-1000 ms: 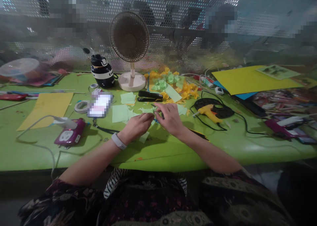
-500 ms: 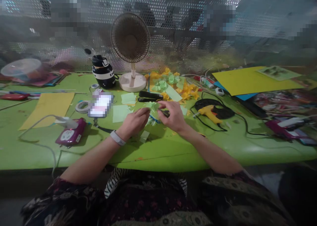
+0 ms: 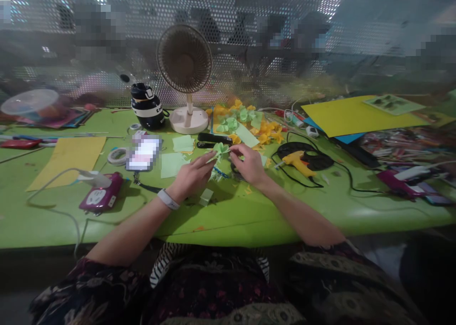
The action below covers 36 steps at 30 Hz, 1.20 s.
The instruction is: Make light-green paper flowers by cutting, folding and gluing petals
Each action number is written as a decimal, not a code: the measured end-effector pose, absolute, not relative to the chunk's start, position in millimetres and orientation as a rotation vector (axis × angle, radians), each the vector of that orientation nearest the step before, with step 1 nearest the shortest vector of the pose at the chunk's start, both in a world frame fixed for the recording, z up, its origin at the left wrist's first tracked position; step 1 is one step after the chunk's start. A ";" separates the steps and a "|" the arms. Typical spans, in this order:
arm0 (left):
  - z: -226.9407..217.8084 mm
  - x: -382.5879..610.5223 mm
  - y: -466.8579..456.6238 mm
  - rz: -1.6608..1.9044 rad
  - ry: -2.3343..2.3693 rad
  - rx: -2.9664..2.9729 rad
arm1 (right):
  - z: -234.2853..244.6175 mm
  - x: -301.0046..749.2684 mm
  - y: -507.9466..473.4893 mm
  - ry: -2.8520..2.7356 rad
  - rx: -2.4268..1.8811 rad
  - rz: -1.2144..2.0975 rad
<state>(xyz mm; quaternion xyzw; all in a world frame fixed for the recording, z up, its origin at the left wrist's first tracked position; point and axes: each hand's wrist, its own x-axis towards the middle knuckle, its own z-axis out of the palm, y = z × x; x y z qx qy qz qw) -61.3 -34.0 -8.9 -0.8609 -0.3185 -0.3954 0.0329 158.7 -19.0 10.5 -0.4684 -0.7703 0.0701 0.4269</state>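
Observation:
Between my hands is a light green paper flower (image 3: pixel 221 149). My left hand (image 3: pixel 195 174) pinches its left side, and my right hand (image 3: pixel 249 164) holds a petal at its right between thumb and forefinger. Beneath them on the table lie green paper scraps and a blue, patterned slim thing (image 3: pixel 220 172), partly hidden. A black stapler (image 3: pixel 214 139) rests just behind the flower. Left of it are square green paper sheets (image 3: pixel 171 165). Beyond, several finished green paper flowers (image 3: pixel 230 124) and yellow paper flowers (image 3: pixel 270 134) sit in a pile.
At right lies a yellow glue gun (image 3: pixel 298 162) with its black cord. A phone (image 3: pixel 144 153), a tape roll (image 3: pixel 118 156) and a purple power strip (image 3: pixel 101 193) are at left. A fan (image 3: pixel 188 118) and a dark bottle (image 3: pixel 147 107) stand at the back.
The flower has turned so its open petals show more clearly. My left fingers have straightened a little, and my right fingers have shifted along its right edge.

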 end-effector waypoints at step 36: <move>-23.2 -66.1 -23.6 -1.477 -1.346 -2.597 | 7.0 150.1 -27.9 -2.212 -1.047 -0.042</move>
